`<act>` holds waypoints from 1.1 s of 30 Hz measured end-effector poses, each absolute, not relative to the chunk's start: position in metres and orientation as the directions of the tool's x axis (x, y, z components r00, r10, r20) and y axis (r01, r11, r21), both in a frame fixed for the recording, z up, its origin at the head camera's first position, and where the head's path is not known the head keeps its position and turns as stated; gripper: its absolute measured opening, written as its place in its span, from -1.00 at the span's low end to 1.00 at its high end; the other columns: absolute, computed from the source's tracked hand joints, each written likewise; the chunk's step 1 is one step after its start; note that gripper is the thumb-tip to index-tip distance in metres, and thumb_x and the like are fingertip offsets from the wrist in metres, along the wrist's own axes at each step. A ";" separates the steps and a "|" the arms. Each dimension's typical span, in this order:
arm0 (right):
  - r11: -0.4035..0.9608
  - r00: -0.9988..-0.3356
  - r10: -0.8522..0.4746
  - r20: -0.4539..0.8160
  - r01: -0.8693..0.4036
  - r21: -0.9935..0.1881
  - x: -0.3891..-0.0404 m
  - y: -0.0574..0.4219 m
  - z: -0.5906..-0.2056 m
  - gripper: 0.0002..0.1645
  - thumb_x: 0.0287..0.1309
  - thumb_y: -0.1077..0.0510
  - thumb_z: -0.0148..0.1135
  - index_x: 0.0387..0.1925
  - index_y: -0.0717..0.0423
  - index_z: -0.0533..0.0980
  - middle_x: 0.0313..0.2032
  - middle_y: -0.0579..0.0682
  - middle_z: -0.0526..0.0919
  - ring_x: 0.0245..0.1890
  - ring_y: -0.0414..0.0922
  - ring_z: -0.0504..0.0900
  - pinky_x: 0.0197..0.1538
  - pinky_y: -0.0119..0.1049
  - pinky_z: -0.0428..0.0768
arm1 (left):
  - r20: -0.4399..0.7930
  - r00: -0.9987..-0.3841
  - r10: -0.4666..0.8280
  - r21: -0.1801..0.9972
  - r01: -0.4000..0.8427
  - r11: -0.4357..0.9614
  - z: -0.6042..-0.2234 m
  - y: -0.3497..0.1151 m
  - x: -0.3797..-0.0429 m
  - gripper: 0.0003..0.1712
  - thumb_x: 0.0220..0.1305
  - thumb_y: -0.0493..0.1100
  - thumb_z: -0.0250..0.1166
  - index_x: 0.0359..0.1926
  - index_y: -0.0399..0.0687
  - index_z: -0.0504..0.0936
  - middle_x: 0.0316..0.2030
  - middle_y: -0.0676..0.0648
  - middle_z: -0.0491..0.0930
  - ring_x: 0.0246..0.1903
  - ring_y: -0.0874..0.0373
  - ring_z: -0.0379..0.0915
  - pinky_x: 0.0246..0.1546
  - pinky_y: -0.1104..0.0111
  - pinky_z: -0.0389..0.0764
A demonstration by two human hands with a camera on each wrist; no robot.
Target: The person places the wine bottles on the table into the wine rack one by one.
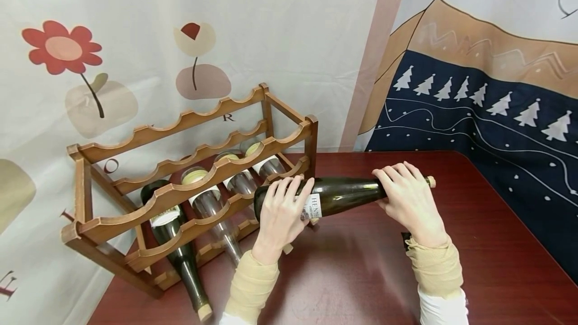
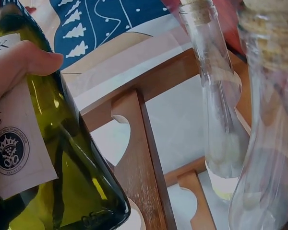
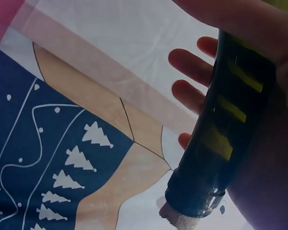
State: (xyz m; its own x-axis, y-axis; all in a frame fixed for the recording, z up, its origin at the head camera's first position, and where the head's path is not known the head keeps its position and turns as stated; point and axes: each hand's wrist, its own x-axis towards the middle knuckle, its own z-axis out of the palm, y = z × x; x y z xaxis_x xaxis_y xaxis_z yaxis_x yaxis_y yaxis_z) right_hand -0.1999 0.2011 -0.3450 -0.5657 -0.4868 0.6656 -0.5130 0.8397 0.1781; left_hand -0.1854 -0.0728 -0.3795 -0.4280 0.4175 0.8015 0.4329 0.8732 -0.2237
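Observation:
A dark green wine bottle (image 1: 347,193) lies nearly level in the air over the table, its base toward the rack and its corked end to the right. My left hand (image 1: 283,212) grips the bottle's body near the base, partly covering the white label (image 2: 24,143). Around the neck, my right hand (image 1: 408,202) has its fingers wrapped, and the cork (image 3: 177,219) sticks out beyond it. The wooden wine rack (image 1: 189,232) stands just left of the held bottle, whose base overlaps the rack's right front in the head view.
Another green bottle (image 1: 180,250) lies in the rack's left slot, tilted neck down toward the front. Three clear bottles (image 1: 209,207) with corks rest to its right. The rack's upper rails (image 1: 180,122) are scalloped. A printed curtain (image 1: 289,29) hangs behind the red-brown table (image 1: 352,280).

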 end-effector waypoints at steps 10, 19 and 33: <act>0.858 -0.618 -0.465 0.634 -0.491 0.150 -0.201 0.200 -0.348 -0.56 -0.53 0.32 0.38 -0.39 0.09 0.49 -0.54 0.02 0.62 -0.47 0.00 0.53 -0.35 -0.13 0.51 | 0.825 -0.312 0.471 -0.320 0.429 0.844 -0.380 -0.074 -0.189 -0.42 -0.18 -0.19 0.26 0.03 0.06 0.58 -0.11 -0.09 0.66 -0.14 0.03 0.56 -0.07 0.23 0.54; 0.884 -0.711 -0.430 0.557 -0.458 0.097 -0.199 0.201 -0.348 -0.65 -0.52 0.26 0.39 -0.63 0.01 0.37 -0.76 -0.05 0.44 -0.77 -0.05 0.38 -0.74 -0.21 0.14 | 0.802 -0.342 0.489 -0.330 0.428 0.841 -0.380 -0.075 -0.189 -0.40 -0.14 -0.23 0.17 0.06 0.07 0.56 -0.09 -0.07 0.64 -0.11 0.02 0.55 -0.02 0.23 0.53; 0.886 -0.739 -0.435 0.514 -0.454 0.097 -0.198 0.206 -0.345 -0.72 -0.51 0.25 0.34 -0.67 -0.01 0.39 -0.80 -0.07 0.42 -0.81 -0.08 0.32 -0.78 -0.21 0.12 | 0.744 -0.456 0.488 -0.281 0.450 0.848 -0.381 -0.070 -0.186 0.00 -0.55 0.02 0.60 0.14 0.10 0.50 0.01 -0.04 0.61 0.01 0.05 0.52 0.08 0.22 0.49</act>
State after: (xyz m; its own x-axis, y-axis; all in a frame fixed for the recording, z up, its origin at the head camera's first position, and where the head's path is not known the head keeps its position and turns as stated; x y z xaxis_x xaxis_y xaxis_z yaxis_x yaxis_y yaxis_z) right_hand -0.1978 0.2058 -0.3448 -0.7393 -0.4354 0.5138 -0.4539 0.8857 0.0974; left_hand -0.1858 -0.0702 -0.3813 -0.4556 0.4885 0.7442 0.4497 0.8478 -0.2812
